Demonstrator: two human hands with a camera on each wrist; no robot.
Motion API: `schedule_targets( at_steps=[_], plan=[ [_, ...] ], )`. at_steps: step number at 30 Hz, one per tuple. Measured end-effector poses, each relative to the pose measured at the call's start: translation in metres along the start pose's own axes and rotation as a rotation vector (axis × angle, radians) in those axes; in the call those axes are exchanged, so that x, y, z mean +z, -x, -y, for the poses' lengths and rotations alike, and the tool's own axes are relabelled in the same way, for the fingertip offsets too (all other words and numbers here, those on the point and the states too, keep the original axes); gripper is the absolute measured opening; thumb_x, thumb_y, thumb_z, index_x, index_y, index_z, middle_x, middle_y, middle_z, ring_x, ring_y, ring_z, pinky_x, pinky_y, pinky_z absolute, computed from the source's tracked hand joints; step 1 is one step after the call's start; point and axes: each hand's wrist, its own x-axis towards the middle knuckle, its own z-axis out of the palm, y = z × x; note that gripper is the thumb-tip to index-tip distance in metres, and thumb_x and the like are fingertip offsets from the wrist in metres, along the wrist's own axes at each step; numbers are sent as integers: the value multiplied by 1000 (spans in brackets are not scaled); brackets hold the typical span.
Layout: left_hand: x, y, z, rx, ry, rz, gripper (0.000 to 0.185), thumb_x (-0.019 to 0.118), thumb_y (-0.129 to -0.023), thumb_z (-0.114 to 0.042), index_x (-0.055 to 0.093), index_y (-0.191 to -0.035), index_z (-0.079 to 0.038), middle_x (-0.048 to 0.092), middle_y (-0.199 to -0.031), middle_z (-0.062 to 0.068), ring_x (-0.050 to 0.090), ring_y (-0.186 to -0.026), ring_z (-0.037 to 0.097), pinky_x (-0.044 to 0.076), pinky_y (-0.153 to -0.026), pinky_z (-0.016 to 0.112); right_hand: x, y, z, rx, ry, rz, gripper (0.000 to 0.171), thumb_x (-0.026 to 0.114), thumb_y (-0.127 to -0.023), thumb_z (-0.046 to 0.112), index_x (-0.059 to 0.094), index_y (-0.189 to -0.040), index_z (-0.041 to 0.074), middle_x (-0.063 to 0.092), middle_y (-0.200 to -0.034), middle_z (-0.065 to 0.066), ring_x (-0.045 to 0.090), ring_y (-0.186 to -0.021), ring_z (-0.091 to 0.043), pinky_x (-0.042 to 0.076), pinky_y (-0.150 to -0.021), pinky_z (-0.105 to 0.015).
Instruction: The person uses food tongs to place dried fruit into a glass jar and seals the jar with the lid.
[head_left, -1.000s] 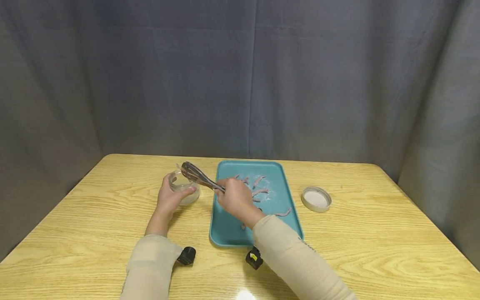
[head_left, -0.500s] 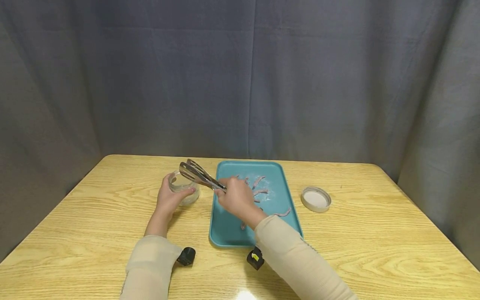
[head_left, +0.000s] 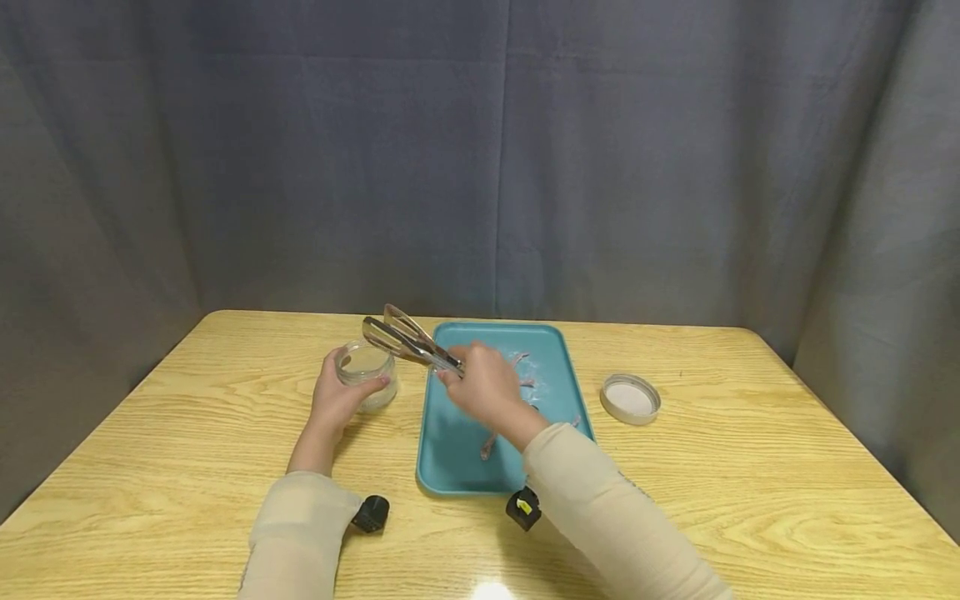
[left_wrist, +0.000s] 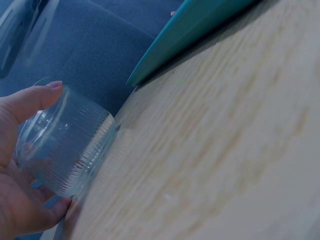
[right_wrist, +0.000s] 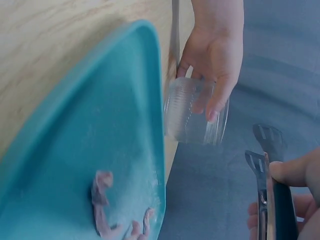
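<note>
In the head view my left hand [head_left: 339, 398] grips a clear glass jar [head_left: 377, 393] that stands lidless on the table, thumb on the near side and fingers round the far side. The left wrist view shows the ribbed wall of the jar [left_wrist: 75, 145]. My right hand [head_left: 487, 383] holds metal serving tongs [head_left: 423, 346] over the tray's left edge. Their slotted ends stand apart, above and right of the jar's mouth, with nothing visible between them. Several pinkish, powder-dusted strips [right_wrist: 100, 205] lie on the teal tray [head_left: 453, 458]; my right hand and forearm hide some.
To the right of the tray lies a round jar lid [head_left: 631, 399], its inner side up. Light wooden table [head_left: 750, 467] surrounds everything, and a grey curtain [head_left: 480, 167] hangs behind it. A black camera [head_left: 371, 513] sits at my left wrist.
The tongs' ends have spread apart and moved up and slightly right, away from the jar's mouth. My right hand has shifted right over the tray. The left hand and jar stay almost still.
</note>
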Motion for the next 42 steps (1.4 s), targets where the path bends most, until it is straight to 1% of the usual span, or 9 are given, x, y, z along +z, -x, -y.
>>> schedule_targets(
  at_steps=[3, 5, 9, 11, 16, 19, 23, 30, 42],
  plan=[
    [0, 0, 0, 4, -5, 0, 88, 71, -69, -18, 14, -136, -8, 20, -137, 16, 24, -119, 37, 25, -94, 46, -5, 0, -3, -19, -9, -30, 39, 58, -82, 29, 56, -116, 11, 55, -99, -8, 52, -79, -19, 41, -56, -31],
    [0, 0, 1, 4, -8, 0, 89, 71, -69, -18, 14, -136, -8, 21, -137, 16, 24, -119, 37, 26, -94, 46, -9, 0, -5, -23, -18, -49, 38, 59, -81, 29, 57, -115, 10, 56, -98, -8, 52, -78, -18, 42, -54, -30],
    [0, 0, 1, 6, -6, 8, 90, 71, -69, -19, 13, -137, -8, 20, -137, 16, 24, -119, 38, 26, -94, 47, -19, -1, -9, -7, -20, -79, 40, 59, -81, 30, 56, -116, 11, 53, -105, -10, 52, -74, -18, 40, -48, -30],
    [0, 0, 1, 6, -3, 13, 91, 72, -69, -19, 12, -137, -8, 19, -137, 16, 24, -119, 38, 27, -93, 47, -25, -2, -12, -15, -28, -101, 40, 59, -81, 29, 56, -115, 9, 53, -105, -11, 51, -71, -17, 40, -49, -30],
    [-1, 1, 1, 2, -2, 15, 91, 72, -69, -19, 12, -137, -9, 19, -137, 16, 23, -120, 38, 26, -93, 47, -38, -3, -18, -27, -44, -140, 40, 60, -80, 26, 56, -115, 6, 52, -89, -8, 47, -67, -18, 40, -54, -30],
    [-1, 1, 0, 2, -10, 11, 90, 71, -70, -19, 12, -137, -9, 19, -137, 15, 22, -120, 38, 26, -94, 47, -47, -4, -21, 4, -25, -129, 42, 59, -81, 28, 54, -117, 7, 51, -89, -6, 46, -67, -17, 39, -52, -30],
    [-2, 2, 0, 2, -15, 12, 90, 71, -70, -20, 12, -137, -9, 19, -137, 15, 22, -120, 38, 26, -94, 47, -58, -5, -25, 40, 13, -122, 44, 58, -81, 31, 53, -119, 10, 52, -93, -6, 49, -74, -18, 41, -54, -31],
    [-2, 2, 0, 3, 2, 14, 91, 72, -69, -20, 12, -137, -10, 18, -138, 15, 22, -120, 38, 26, -94, 48, -70, -5, -39, 75, 5, -116, 47, 58, -81, 32, 51, -121, 7, 51, -94, -9, 47, -75, -20, 40, -55, -33],
    [-1, 1, 1, 4, 6, 28, 92, 72, -70, -22, 11, -137, -11, 17, -138, 14, 20, -121, 39, 24, -94, 49, -65, -4, -71, 109, 16, -61, 48, 58, -80, 31, 51, -119, 3, 51, -108, -15, 51, -89, -26, 43, -68, -40]
  ],
)
